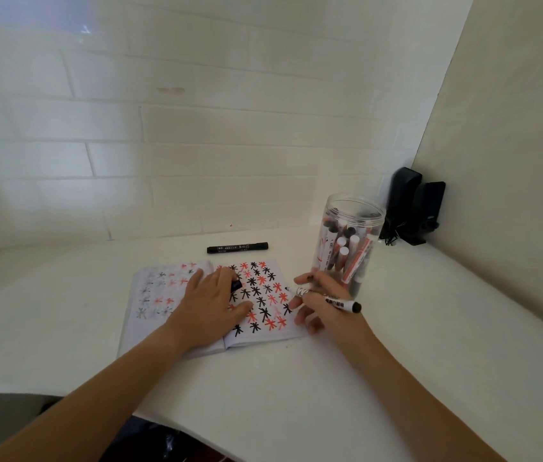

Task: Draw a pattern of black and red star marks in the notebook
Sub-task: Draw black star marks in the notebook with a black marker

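An open notebook lies on the white desk. Its right page is filled with rows of black and red star marks; the left page shows fainter ones. My left hand presses flat on the middle of the notebook and holds a small black marker cap between its fingers. My right hand grips an uncapped white marker with a black end, its tip at the right edge of the page. A capped black marker lies beyond the notebook.
A clear plastic jar full of markers stands just right of the notebook, close to my right hand. Two black speakers sit in the back right corner. A white brick wall runs behind; the desk's front edge curves near me.
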Demonstrator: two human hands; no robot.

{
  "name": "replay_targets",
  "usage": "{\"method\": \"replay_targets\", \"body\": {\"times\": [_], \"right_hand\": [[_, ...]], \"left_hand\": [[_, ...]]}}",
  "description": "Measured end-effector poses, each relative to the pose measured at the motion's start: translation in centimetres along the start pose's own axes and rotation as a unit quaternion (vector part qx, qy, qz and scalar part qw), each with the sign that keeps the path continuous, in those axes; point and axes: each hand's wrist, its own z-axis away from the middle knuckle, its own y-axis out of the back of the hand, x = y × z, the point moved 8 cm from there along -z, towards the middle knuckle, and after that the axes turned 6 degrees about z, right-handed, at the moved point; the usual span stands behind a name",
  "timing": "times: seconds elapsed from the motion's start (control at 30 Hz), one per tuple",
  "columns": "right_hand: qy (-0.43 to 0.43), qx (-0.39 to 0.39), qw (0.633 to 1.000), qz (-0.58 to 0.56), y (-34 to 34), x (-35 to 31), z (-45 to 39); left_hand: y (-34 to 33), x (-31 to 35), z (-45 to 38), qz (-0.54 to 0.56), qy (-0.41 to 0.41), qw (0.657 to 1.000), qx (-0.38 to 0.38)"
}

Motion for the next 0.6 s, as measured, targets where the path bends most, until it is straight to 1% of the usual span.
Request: {"method": "replay_targets", "body": {"times": [0.1, 0.17, 0.37, 0.47, 0.6], "right_hand": [[-0.009, 0.002, 1.0, 0.026, 0.17, 0.32, -0.18], [-0.006, 0.013, 0.997, 0.07, 0.15, 0.35, -0.35], [-0.017, 0.032, 0.984, 0.172, 0.46, 0.3, 0.04], [-0.033, 0.031, 0.984, 0.171, 0.57, 0.63, 0.14], [-0.026, 0.018, 0.983, 0.183, 0.09, 0.65, -0.05]], "left_hand": [[0.02, -0.02, -0.02, 0.003, 0.009, 1.0, 0.002], [-0.03, -0.09, -0.05, -0.004, 0.017, 1.0, 0.0], [-0.92, -0.75, -0.18, -0.036, 0.031, 0.998, -0.036], [-0.91, -0.69, -0.15, -0.045, 0.03, 0.998, -0.04], [-0.94, -0.64, -0.15, -0.046, 0.03, 0.998, -0.041]]}}
